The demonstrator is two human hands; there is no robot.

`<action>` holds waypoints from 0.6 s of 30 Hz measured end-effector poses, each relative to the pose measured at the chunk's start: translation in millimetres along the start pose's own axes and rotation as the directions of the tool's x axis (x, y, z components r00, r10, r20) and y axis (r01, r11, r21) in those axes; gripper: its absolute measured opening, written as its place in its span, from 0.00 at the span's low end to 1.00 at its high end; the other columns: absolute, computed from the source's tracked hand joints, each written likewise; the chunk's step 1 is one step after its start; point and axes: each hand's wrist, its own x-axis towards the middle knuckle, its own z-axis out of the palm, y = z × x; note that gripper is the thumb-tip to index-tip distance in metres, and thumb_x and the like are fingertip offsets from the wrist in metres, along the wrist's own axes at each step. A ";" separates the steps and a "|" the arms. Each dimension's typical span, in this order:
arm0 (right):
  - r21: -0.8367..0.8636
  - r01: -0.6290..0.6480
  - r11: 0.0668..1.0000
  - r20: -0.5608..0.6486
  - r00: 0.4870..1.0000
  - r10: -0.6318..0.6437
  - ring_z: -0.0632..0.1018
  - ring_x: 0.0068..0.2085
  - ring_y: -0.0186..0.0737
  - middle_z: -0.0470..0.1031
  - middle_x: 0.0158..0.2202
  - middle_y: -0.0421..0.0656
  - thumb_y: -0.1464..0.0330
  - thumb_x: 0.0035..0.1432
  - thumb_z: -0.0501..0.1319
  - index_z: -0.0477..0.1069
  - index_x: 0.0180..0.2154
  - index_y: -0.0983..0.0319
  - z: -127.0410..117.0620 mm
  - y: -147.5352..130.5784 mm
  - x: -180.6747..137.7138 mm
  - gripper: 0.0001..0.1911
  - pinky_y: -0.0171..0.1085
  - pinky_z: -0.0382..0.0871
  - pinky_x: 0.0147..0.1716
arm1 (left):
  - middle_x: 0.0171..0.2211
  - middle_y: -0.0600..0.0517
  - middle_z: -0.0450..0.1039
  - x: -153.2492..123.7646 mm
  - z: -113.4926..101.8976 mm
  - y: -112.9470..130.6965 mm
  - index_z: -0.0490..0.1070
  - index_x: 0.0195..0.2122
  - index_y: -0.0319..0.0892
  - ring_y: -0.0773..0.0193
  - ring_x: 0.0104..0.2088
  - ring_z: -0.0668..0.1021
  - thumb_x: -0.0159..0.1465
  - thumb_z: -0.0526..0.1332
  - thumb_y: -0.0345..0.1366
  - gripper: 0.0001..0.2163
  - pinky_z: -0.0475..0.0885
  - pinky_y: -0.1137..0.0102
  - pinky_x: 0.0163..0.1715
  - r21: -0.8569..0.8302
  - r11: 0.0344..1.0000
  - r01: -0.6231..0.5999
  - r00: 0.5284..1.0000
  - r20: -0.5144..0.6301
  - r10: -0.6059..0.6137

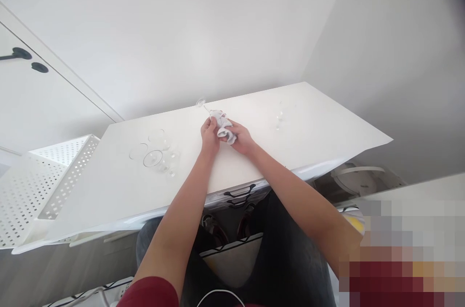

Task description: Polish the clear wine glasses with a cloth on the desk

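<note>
Above the middle of the table, a white cloth (223,124) is bunched between my two hands. A clear stemmed glass (200,102) pokes out of it, its round foot pointing up and to the left; the bowl is hidden in the cloth. My left hand (209,135) is closed around the glass and cloth near the stem. At the other end, the fingers of my right hand (241,137) are wrapped into the cloth. Several clear stemmed glasses (153,158) stand close together on the table to the left. Another glass (279,117), faint against the white, is on the right.
The white table (254,164) reaches back to the wall and has a dark drawer handle (240,192) at its front. A white perforated rack (47,171) stands at the left end. A white round stool (358,178) is partly under the right side.
</note>
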 end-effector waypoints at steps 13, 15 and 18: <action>-0.028 0.001 1.000 0.018 1.000 -0.001 0.80 0.47 0.47 0.81 0.50 0.46 0.69 0.52 0.62 0.77 0.55 0.59 2.1 -0.8 -4.9 0.27 0.48 0.76 0.52 | 0.55 0.40 0.78 -3.9 1.9 1.3 0.79 0.46 0.41 0.48 0.56 0.80 0.64 0.68 0.54 0.21 0.75 0.56 0.56 -0.009 0.999 0.031 0.999 -0.010 -0.031; 0.129 -0.072 0.989 0.051 0.996 0.066 0.78 0.36 0.43 0.81 0.40 0.46 0.68 0.52 0.64 0.78 0.53 0.62 -1.8 -5.0 -3.9 0.24 0.45 0.78 0.42 | 0.56 0.41 0.77 -1.9 1.6 1.8 0.79 0.48 0.43 0.49 0.57 0.79 0.64 0.69 0.53 0.20 0.75 0.57 0.56 -0.023 0.999 0.029 0.999 0.016 -0.028; 0.136 -0.044 0.990 0.009 0.999 0.043 0.78 0.36 0.42 0.81 0.42 0.45 0.69 0.51 0.64 0.76 0.56 0.60 -2.2 -5.9 -0.3 0.29 0.43 0.78 0.38 | 0.56 0.46 0.78 0.3 0.9 1.5 0.77 0.55 0.49 0.54 0.57 0.79 0.65 0.69 0.49 0.20 0.76 0.63 0.55 -0.030 1.000 0.009 1.000 0.007 -0.009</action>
